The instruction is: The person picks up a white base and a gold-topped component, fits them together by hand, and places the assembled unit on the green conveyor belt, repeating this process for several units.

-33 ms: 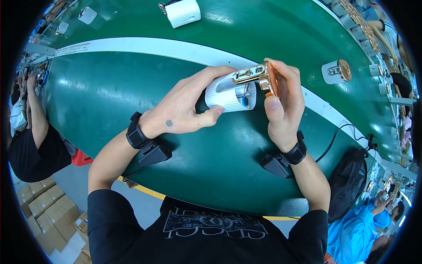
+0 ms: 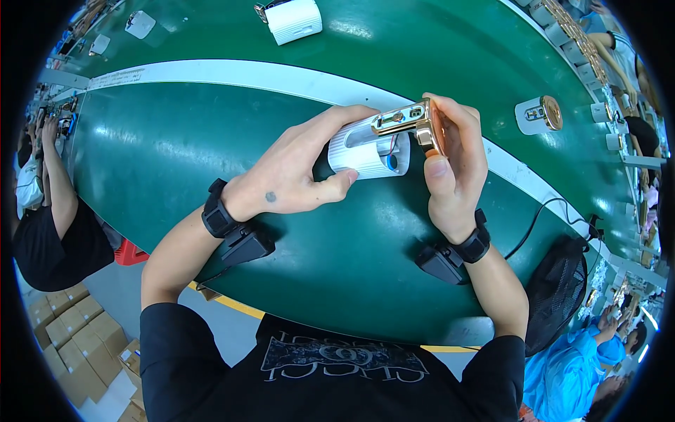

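My left hand grips a white ribbed cylindrical housing, fingers over its far side and thumb along the near side. The housing lies sideways, its open end toward the right. Inside that end show a blue round part and a thin red wire. My right hand pinches a gold-rimmed round cap between thumb and fingers. From the cap a gold-edged strip with small fittings reaches left, over a long cutout in the housing. The cap stands apart from the open end.
A similar white cylinder with gold cap stands on the green belt beyond the white rail. Another ribbed cylinder lies farther off. A black mesh bag and cable are at right. Co-workers sit at both sides; cartons are stacked lower left.
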Demonstrator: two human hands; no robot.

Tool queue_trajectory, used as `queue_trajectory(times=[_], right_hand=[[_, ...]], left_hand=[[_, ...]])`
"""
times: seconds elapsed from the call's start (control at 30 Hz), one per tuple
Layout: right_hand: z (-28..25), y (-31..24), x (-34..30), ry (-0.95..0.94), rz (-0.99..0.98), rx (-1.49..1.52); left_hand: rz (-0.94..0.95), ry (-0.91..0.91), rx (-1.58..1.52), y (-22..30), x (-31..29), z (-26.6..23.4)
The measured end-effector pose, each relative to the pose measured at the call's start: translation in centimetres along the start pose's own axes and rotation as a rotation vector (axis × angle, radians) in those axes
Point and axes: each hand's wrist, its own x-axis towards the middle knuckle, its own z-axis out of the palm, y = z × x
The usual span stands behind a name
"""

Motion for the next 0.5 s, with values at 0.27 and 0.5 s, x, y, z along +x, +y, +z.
queue_trajectory(times=[0.27,0.5], right_hand=[[0.3,0.1,0.0,-0.098,0.045,-0.026],[0.7,0.4,-0.1,-0.043,0.038,0.08]], left_hand=[[-0.048,0.008,0.021,0.1,-0.3,0.2],[0.131,0.168,-0.007,-1.1,-0.6,1.3]])
